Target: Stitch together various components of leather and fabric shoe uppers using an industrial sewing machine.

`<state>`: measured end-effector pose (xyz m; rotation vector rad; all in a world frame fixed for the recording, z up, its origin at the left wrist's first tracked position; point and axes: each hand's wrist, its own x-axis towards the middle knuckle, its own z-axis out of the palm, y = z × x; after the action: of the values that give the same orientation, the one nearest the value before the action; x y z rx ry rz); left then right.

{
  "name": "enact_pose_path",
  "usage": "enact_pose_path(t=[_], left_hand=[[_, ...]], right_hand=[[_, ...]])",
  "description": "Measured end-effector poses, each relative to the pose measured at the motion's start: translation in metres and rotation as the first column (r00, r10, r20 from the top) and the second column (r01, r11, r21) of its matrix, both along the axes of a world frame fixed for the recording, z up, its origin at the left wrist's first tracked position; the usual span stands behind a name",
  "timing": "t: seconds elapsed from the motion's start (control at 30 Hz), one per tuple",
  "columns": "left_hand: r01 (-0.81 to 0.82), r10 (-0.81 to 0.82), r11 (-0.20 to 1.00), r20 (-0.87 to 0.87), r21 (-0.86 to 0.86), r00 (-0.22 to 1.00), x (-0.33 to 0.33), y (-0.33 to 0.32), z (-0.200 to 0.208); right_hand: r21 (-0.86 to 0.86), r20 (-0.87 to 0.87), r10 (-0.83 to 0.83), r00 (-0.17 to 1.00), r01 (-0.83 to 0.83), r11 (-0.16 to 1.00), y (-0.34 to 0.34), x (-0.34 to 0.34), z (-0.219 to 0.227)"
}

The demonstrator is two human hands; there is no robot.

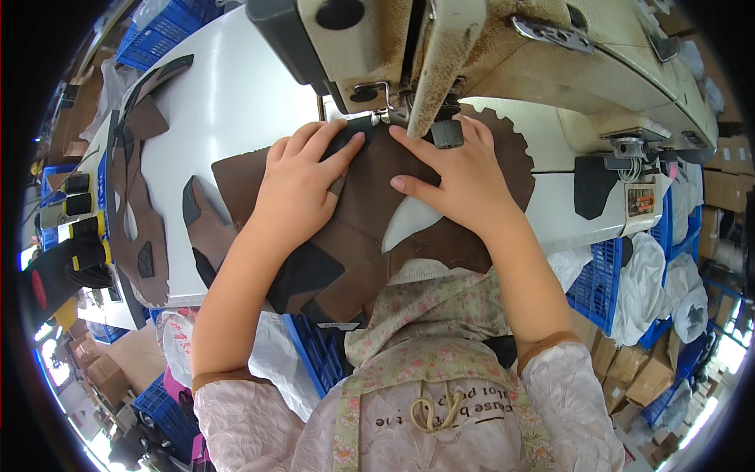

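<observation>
A stitched brown leather panel (pixel 366 189) with black patches lies across the white sewing table, under the presser foot (pixel 381 117) of a sewing machine (pixel 543 71). My left hand (pixel 303 177) rests on the panel left of the foot, its thumb and fingers stretched beside a small black patch. On the right, my right hand (pixel 460 173) lies on the same panel, index finger close to the foot and thumb spread apart. A curved gap below that thumb shows the white tabletop. Part of the panel hangs over the near edge, against my apron.
More brown and black leather pieces (pixel 141 197) lie at the table's left side, and a smaller one (pixel 206 224) sits near my left forearm. A black piece (pixel 595 186) is at the right. Thread cones (pixel 79 204) stand far left. A blue crate (pixel 595 283) is below right.
</observation>
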<state>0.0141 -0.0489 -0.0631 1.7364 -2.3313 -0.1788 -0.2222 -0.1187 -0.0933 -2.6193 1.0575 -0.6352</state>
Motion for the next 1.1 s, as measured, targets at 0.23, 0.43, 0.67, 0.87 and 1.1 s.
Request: enact_pose_path(t=[0.23,0.43,0.67,0.87,1.1], left_hand=[[0.003,-0.003,1.0,0.014,-0.008,1.0,0.0003,0.0002,0.0011],[0.029,-0.026,0.999,0.065,-0.046,0.998,0.0027,-0.0001,-0.0027],[0.0,0.0,1.0,-0.02,0.004,1.0,-0.0016,-0.0017,0.0026],[0.007,-0.007,1.0,0.009,-0.004,1.0,-0.0002,-0.0021,0.0024],[0.013,-0.013,1.0,0.047,-0.002,0.999,-0.0007,-0.0017,0.0035]], right_hand=[[0.005,0.013,0.003,1.0,-0.004,1.0,0.0016,-0.0003,0.0022],[0.015,0.017,0.002,1.0,-0.002,1.0,0.0038,-0.0001,0.0027],[0.009,0.008,-0.009,1.0,0.009,1.0,0.0047,-0.0004,0.0046],[0.013,0.013,0.009,1.0,-0.009,1.0,0.0048,-0.0005,0.0014],[-0.029,0.017,0.005,1.0,-0.005,1.0,0.005,-0.0007,0.0015]])
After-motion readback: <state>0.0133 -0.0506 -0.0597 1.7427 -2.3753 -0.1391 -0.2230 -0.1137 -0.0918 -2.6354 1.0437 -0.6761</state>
